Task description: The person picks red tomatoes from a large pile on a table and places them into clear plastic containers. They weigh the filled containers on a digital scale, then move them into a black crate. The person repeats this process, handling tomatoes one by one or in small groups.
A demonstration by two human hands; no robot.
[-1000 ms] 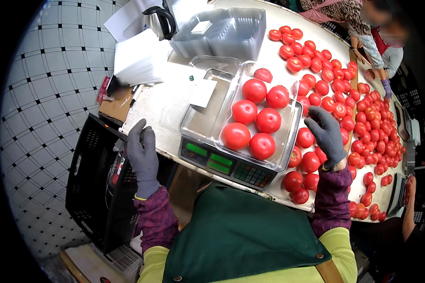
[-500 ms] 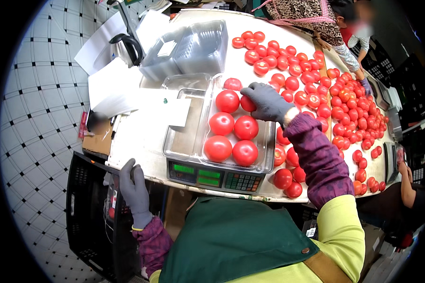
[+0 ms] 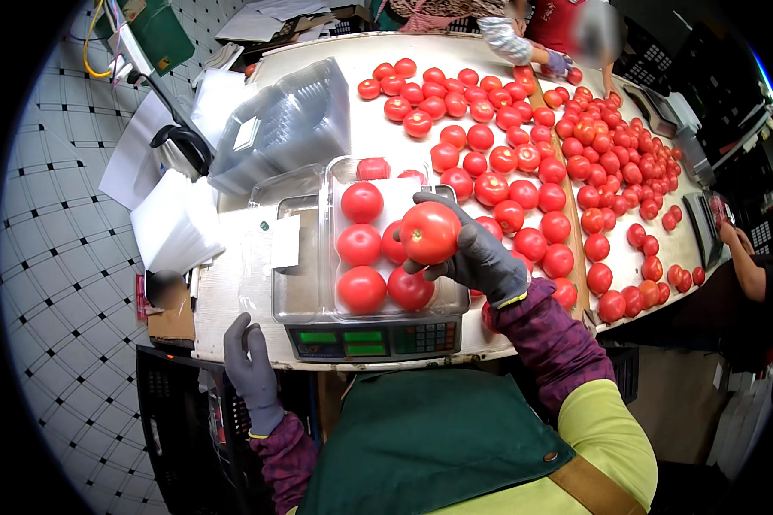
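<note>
A tomato (image 3: 430,233) is held up by the gloved right hand (image 3: 488,262) over the right side of the clear tray (image 3: 325,227), its stem scar turned upward. The right fingers are curled around it from the side and below, closed only as far as its girth allows. For this hold, an even, light grip is called for, with the weight cradled rather than pinched, so that the skin is not bruised. The fruits beneath are best kept from being knocked (clearance there looks slight), and a bare spot beside the second fruit of the left column is suited to a gentle lowering. By the gloved left hand (image 3: 253,373), nothing appears to be gripped; its fingers are loosely bent and parted, near the table (image 3: 249,245) edge.

The tray is set on the scale (image 3: 374,343). At least five tomatoes are contained in it, in two columns; whether two more at the far end are inside or behind the wall cannot be told. A stack of clear containers (image 3: 287,129) is nested beyond. The contents of the black crate (image 3: 159,429) below cannot be made out.
</note>
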